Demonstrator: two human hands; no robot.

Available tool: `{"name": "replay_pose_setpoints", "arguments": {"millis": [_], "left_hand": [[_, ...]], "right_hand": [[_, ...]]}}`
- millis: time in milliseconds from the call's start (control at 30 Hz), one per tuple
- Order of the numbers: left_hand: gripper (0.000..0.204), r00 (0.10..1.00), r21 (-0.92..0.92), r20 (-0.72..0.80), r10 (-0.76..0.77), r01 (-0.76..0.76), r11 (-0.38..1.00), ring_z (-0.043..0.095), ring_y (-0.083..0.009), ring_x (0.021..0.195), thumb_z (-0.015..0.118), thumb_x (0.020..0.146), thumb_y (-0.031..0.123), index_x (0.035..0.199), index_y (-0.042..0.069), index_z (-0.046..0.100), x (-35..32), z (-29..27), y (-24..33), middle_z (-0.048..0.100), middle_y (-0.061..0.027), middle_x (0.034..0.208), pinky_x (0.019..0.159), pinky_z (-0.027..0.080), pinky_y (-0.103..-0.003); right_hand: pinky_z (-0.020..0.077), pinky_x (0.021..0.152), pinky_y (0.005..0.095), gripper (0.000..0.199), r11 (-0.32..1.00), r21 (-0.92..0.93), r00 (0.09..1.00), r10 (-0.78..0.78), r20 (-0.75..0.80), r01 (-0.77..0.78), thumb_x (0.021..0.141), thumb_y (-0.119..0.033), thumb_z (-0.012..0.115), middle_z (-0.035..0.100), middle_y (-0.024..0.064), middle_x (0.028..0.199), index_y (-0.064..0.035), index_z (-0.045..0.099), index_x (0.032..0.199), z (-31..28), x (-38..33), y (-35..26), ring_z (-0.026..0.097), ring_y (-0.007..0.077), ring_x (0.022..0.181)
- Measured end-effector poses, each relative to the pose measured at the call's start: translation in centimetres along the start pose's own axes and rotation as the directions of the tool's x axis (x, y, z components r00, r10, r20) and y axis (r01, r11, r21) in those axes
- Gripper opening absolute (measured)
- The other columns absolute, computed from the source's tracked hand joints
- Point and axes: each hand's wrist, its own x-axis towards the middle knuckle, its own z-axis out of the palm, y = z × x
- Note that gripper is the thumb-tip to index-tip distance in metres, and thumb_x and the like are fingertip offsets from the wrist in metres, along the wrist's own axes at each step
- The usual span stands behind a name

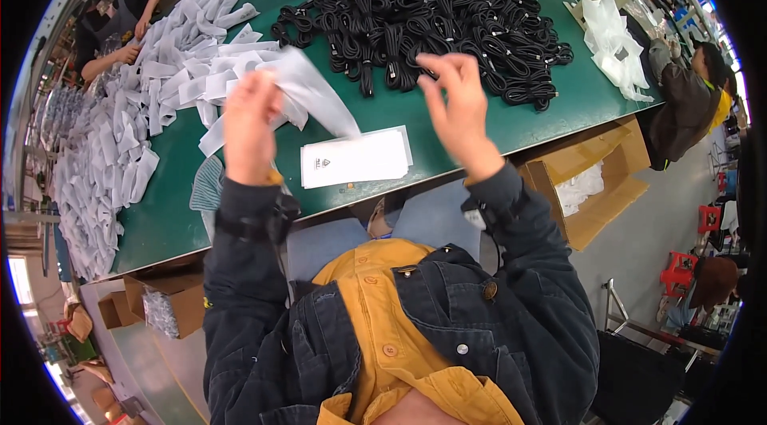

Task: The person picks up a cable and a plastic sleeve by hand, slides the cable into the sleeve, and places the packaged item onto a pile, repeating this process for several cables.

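Observation:
My left hand (254, 117) pinches a frosted plastic bag (319, 97) by its upper end. The bag slants down to the right, smeared by motion, and its lower tip hangs over a stack of flat white bags (363, 160) near the table's front edge. I cannot tell whether anything is inside the held bag. To the right, my right hand (461, 109) is raised with thumb and fingers apart and nothing between them. Just beyond its fingertips lies a large heap of coiled black cables (431, 17).
A long pile of whitish bags (120, 145) covers the left of the green table (335, 113). Cardboard boxes (599, 177) stand below the front edge on both sides. A striped cloth (207, 185) lies by my left forearm. Other people (120, 17) are beyond the table.

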Motion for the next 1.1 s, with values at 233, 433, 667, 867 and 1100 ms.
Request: {"name": "replay_pose_setpoints", "arguments": {"millis": [233, 433, 667, 867, 1100], "left_hand": [[0.022, 0.903, 0.735, 0.183, 0.388, -0.388, 0.556, 0.060, -0.0257, 0.089, 0.068, 0.086, 0.009, 0.107, 0.004, 0.062, -2.9, 6.4, -1.1, 0.060, -0.0109, 0.106, 0.078, 0.049, -0.035], [0.020, 0.859, 0.683, 0.438, 0.264, -0.509, 0.524, 0.060, -0.0300, 0.078, 0.073, 0.081, 0.008, 0.098, 0.003, 0.063, -7.2, 10.6, -7.7, 0.057, -0.0109, 0.089, 0.068, 0.050, -0.037], [0.015, 0.880, 0.730, 0.438, 0.184, -0.467, 0.498, 0.059, -0.0336, 0.077, 0.073, 0.080, 0.009, 0.090, 0.003, 0.064, -7.3, 10.6, -9.8, 0.057, -0.0110, 0.084, 0.068, 0.050, -0.039], [0.009, 0.967, 0.618, 0.254, 0.009, -0.170, 0.768, 0.057, -0.0201, 0.071, 0.069, 0.085, 0.003, 0.090, 0.001, 0.062, -7.7, 10.5, -8.8, 0.059, -0.0084, 0.080, 0.068, 0.048, -0.030], [0.008, 0.973, 0.495, 0.222, -0.068, -0.053, 0.867, 0.054, -0.0123, 0.073, 0.067, 0.087, 0.001, 0.091, -0.001, 0.060, -7.3, 10.3, -8.3, 0.059, -0.0045, 0.081, 0.070, 0.046, -0.025]], "right_hand": [[0.0529, 0.066, 0.0348, 0.027, 0.843, -0.514, 0.977, -0.057, 0.207, 0.158, 0.088, -0.013, 0.070, 0.059, 0.0119, 0.103, -0.0092, 0.065, 0.114, 0.4, 4.1, 9.7, 0.062, 0.0229, 0.073], [0.0528, 0.065, 0.0318, 0.023, 0.964, -0.092, 0.959, 0.258, 0.120, -0.248, 0.089, -0.006, 0.065, 0.060, 0.0103, 0.095, -0.0055, 0.064, 0.112, -1.8, 1.7, 8.3, 0.063, 0.0188, 0.071], [0.0482, 0.057, 0.0271, 0.027, 0.801, 0.341, 0.870, 0.440, 0.222, -0.492, 0.088, 0.002, 0.063, 0.056, 0.0074, 0.090, -0.0011, 0.065, 0.114, -3.3, -5.8, 1.7, 0.061, 0.0144, 0.069], [0.0480, 0.057, 0.0317, 0.037, 0.998, -0.046, 0.973, 0.054, 0.223, -0.045, 0.081, 0.005, 0.066, 0.056, 0.0097, 0.091, -0.0039, 0.067, 0.117, -4.9, -8.7, -0.5, 0.059, 0.0213, 0.068], [0.0499, 0.063, 0.0351, 0.044, 0.968, -0.103, 0.933, -0.189, 0.306, 0.230, 0.073, 0.007, 0.069, 0.056, 0.0094, 0.091, -0.0025, 0.067, 0.116, -6.1, -9.0, -1.3, 0.058, 0.0252, 0.071]]}}
